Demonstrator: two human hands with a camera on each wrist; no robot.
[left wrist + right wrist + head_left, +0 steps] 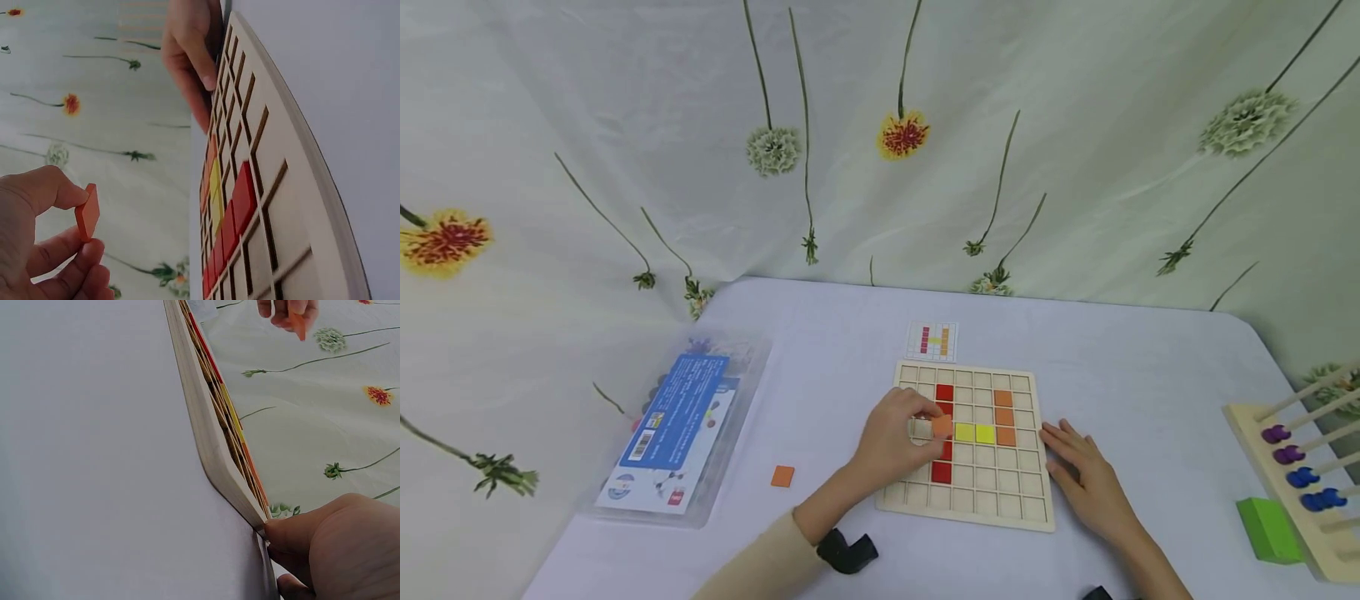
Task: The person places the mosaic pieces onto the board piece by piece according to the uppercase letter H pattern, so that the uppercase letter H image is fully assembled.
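Above a wooden grid board (970, 518), my left hand (895, 442) pinches an orange square tile (89, 212) between thumb and fingers. In the left wrist view the tile is held tilted, clear of the board. A column of red tiles (941, 472) lies in the grid, partly hidden by this hand. Two yellow tiles (985, 434) run from it toward a column of three orange tiles (1004, 416). At the board's right edge rests my right hand (1093, 487), its thumb and fingertips touching the rim.
Behind the board lies a pattern card (932, 341) showing a coloured grid. A loose orange tile (782, 476) is on the table to the left, near a clear plastic case (700, 500) with a blue label. At far right stand a wooden bead rack (1247, 425) and a green block (1268, 531).
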